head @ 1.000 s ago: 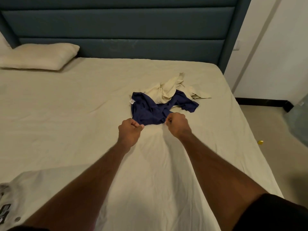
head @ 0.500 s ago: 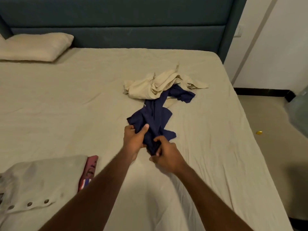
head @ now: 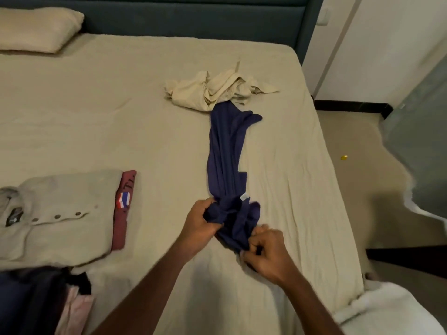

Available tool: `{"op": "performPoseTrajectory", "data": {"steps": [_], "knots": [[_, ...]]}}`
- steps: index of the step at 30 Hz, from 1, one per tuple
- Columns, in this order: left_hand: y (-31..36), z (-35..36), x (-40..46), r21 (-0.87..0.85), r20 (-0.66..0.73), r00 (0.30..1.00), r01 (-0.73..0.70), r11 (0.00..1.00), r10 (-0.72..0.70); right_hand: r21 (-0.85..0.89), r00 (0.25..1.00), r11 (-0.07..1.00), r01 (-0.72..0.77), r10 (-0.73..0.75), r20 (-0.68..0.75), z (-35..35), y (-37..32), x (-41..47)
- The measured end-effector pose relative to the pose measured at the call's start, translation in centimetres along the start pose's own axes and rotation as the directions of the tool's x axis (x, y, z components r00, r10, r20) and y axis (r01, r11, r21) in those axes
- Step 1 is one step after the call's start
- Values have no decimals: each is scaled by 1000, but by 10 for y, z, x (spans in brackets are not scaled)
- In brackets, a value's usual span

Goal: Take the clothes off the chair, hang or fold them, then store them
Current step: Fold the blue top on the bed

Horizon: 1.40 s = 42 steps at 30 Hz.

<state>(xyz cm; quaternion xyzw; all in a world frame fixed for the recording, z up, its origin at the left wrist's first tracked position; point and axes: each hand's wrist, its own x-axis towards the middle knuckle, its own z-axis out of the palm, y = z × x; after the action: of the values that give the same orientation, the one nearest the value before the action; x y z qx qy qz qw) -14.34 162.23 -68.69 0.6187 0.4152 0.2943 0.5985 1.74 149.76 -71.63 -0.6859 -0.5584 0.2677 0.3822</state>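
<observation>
A navy blue garment point(head: 226, 151) lies stretched in a long strip down the bed point(head: 96, 117), its far end tucked under a crumpled cream garment point(head: 212, 91). My left hand point(head: 197, 224) grips the bunched near end of the navy garment from the left. My right hand point(head: 267, 253) pinches the same bunched end from the right, lower down. A small white label shows on the navy fabric just above my hands.
A folded beige buttoned shirt point(head: 55, 213) lies on a folded maroon garment point(head: 123, 209) at the left. Dark and pink clothes point(head: 48, 303) sit at the lower left. A pillow point(head: 36, 29) lies by the headboard. The bed's right edge drops to the floor point(head: 350, 189).
Both hands have pulled the navy garment toward me, out from the cream pile, so it now lies stretched long. The view has tilted down, showing more folded clothes at the left.
</observation>
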Motion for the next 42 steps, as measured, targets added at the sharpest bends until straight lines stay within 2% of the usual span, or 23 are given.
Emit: {"op": "performPoseTrajectory", "data": {"steps": [2, 4, 8, 11, 13, 14, 17, 19, 21, 23, 24, 27, 30, 31, 33, 34, 36, 38, 40, 42], "knots": [[-2, 6, -12, 25, 4, 998, -68, 997, 68, 114, 992, 993, -30, 43, -118, -4, -6, -6], [-5, 12, -26, 54, 40, 997, -65, 996, 63, 295, 969, 955, -21, 93, -230, -8, -18, -12], [2, 23, -55, 45, 116, 990, -83, 996, 77, 579, 945, 813, -59, 232, -230, -14, -27, -26], [11, 22, -70, -77, -60, 991, -123, 989, 119, 627, 920, 777, -58, 285, -269, -29, -23, -42], [10, 11, -77, -48, -153, 978, -153, 987, 144, 651, 910, 759, -3, 272, -313, -41, -23, -53], [7, 4, -81, 20, -132, 976, -169, 985, 170, 662, 907, 749, 30, 258, -332, -45, -23, -58], [3, -8, -101, 218, 68, 958, -286, 933, 277, 707, 892, 703, 75, 269, -363, -51, -23, -71], [-2, -11, -111, 324, 156, 934, -356, 876, 322, 690, 883, 720, 81, 269, -385, -53, -22, -78], [-6, -12, -120, 394, 168, 922, -388, 833, 350, 653, 879, 754, 76, 258, -401, -57, -23, -84], [-6, -10, -127, 436, 86, 919, -381, 815, 384, 606, 868, 793, 64, 255, -426, -60, -23, -89], [-4, -8, -130, 419, 25, 924, -357, 835, 383, 588, 863, 807, 60, 254, -437, -62, -23, -92], [8, -2, -137, 136, -157, 948, -256, 957, 276, 570, 852, 820, 49, 264, -453, -65, -24, -97], [21, 5, -139, -139, -275, 953, -174, 975, 131, 591, 835, 806, 46, 294, -466, -66, -29, -100], [26, 8, -137, -230, -294, 954, -134, 964, 63, 572, 831, 819, 44, 288, -477, -65, -32, -100], [34, 14, -132, -293, -256, 966, -55, 955, -23, 507, 839, 862, 18, 262, -476, -67, -38, -99], [40, 15, -128, -243, -203, 979, -28, 970, -23, 484, 857, 875, -12, 259, -446, -69, -39, -99], [56, 4, -116, 25, -25, 997, -73, 997, 74, 440, 920, 895, -76, 233, -315, -81, -38, -97], [83, -15, -96, 324, 164, 976, -193, 926, 146, 347, 966, 931, -115, 186, -177, -103, -36, -90], [116, -37, -71, 478, 217, 949, -308, 823, 229, 213, 971, 967, -138, 174, -163, -135, -38, -76], [155, -55, -48, 502, 189, 927, -374, 780, 323, 109, 959, 985, -133, 155, -238, -174, -52, -58]]}}
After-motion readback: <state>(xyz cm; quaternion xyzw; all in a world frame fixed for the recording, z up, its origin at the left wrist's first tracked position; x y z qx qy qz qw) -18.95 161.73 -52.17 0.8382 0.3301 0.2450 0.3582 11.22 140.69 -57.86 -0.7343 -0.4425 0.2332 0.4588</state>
